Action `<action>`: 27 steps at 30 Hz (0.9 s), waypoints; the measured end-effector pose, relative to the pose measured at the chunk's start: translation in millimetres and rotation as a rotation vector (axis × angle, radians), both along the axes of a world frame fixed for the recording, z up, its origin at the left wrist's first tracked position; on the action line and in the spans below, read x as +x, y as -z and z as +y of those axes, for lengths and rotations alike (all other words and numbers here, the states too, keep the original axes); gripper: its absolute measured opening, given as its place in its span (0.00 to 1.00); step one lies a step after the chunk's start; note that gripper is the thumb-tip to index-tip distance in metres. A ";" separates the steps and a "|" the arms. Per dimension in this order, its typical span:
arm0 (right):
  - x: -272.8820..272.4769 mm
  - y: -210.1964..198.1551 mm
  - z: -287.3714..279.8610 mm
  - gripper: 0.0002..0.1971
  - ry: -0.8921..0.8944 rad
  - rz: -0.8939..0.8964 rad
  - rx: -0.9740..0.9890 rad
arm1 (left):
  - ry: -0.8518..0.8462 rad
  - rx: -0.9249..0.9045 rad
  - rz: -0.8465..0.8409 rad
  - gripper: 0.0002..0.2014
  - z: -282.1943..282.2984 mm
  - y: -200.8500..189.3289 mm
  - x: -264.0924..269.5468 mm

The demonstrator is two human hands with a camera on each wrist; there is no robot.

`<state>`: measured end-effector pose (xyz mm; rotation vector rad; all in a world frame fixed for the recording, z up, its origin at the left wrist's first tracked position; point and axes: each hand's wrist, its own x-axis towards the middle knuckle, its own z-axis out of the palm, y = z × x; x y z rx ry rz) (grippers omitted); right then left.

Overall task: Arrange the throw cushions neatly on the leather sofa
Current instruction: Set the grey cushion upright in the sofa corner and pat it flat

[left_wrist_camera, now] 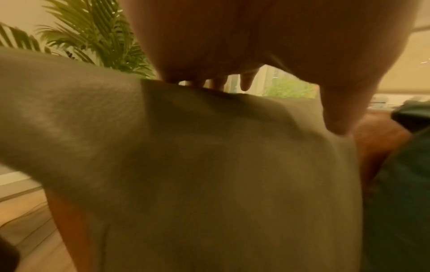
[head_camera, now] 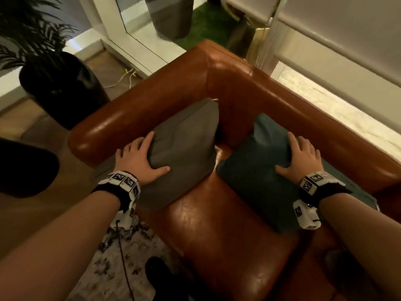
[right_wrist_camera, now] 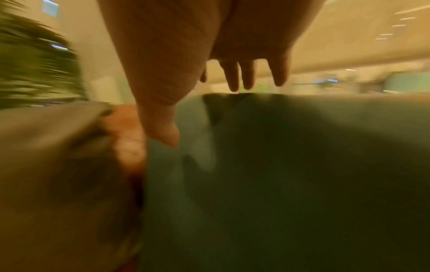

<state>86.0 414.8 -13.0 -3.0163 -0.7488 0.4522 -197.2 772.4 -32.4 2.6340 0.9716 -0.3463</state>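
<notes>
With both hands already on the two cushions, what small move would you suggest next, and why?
Probably press the teal cushion back with the right hand: it lies lower and flatter against the sofa backrest than the grey cushion, which leans on the armrest under the left hand.

Two throw cushions, one grey and one teal, one leather sofa, one potted plant, two hands
</notes>
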 end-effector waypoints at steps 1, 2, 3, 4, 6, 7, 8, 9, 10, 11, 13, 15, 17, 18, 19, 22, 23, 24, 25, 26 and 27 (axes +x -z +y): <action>-9.8 -3.8 16.8 0.52 -0.090 -0.032 0.029 | 0.016 0.021 -0.036 0.47 2.1 1.0 -4.6; -20.6 -6.1 38.1 0.49 -0.186 -0.037 0.061 | 0.024 0.041 -0.057 0.41 4.9 2.5 -9.2; -33.4 -7.3 62.0 0.46 -0.271 -0.008 0.092 | 0.022 0.053 -0.062 0.37 7.2 4.7 -15.1; -46.6 -7.1 90.0 0.42 -0.349 0.027 0.125 | 0.013 0.070 -0.056 0.35 10.3 7.0 -22.8; -72.6 -3.4 146.7 0.38 -0.530 0.028 0.207 | -0.014 0.118 -0.032 0.34 16.4 11.1 -40.6; -85.2 0.0 174.8 0.36 -0.625 0.004 0.245 | -0.039 0.141 -0.021 0.34 19.8 13.0 -49.7; -97.1 5.8 201.5 0.34 -0.715 -0.005 0.264 | -0.073 0.152 -0.012 0.34 23.5 14.9 -57.8; -109.5 12.4 226.0 0.33 -0.799 0.001 0.265 | -0.113 0.151 -0.002 0.33 26.6 16.2 -64.7; -121.5 20.2 248.1 0.32 -0.885 0.005 0.249 | -0.155 0.139 0.009 0.33 29.3 17.1 -69.8; -133.0 29.1 266.5 0.31 -0.972 -0.007 0.215 | -0.196 0.123 0.014 0.32 31.2 18.6 -73.6; -147.0 46.9 291.5 0.30 -1.102 -0.062 0.142 | -0.253 0.115 0.003 0.31 34.7 22.3 -75.9; -144.0 59.8 301.6 0.31 -1.140 -0.099 0.130 | -0.282 0.153 -0.010 0.29 37.7 28.3 -75.2; -121.3 65.4 304.7 0.32 -1.099 -0.121 0.154 | -0.286 0.212 -0.017 0.29 41.2 34.9 -71.9; -103.4 66.9 304.6 0.34 -1.049 -0.137 0.167 | -0.286 0.229 -0.024 0.29 42.6 36.2 -69.2; -82.9 67.4 303.3 0.36 -0.981 -0.168 0.180 | -0.285 0.239 -0.027 0.29 43.6 35.8 -65.8; -12.1 67.4 291.7 0.35 -0.643 -0.220 0.128 | -0.328 0.220 -0.053 0.31 40.7 33.6 -61.4; 7.2 65.9 285.9 0.33 -0.491 -0.194 0.098 | -0.397 0.169 -0.090 0.33 37.6 32.0 -64.2; 22.5 63.9 279.9 0.34 -0.325 -0.140 0.096 | -0.502 0.100 -0.161 0.34 34.0 32.5 -68.7; 32.3 60.1 274.4 0.36 -0.166 -0.057 0.129 | -0.632 0.011 -0.271 0.36 29.2 33.8 -73.9; 37.4 56.9 270.1 0.38 -0.032 0.057 0.197 | -0.777 -0.089 -0.390 0.38 22.0 32.5 -78.2; 38.1 54.0 266.7 0.38 0.059 0.182 0.289 | -0.907 -0.182 -0.478 0.39 12.6 32.2 -82.0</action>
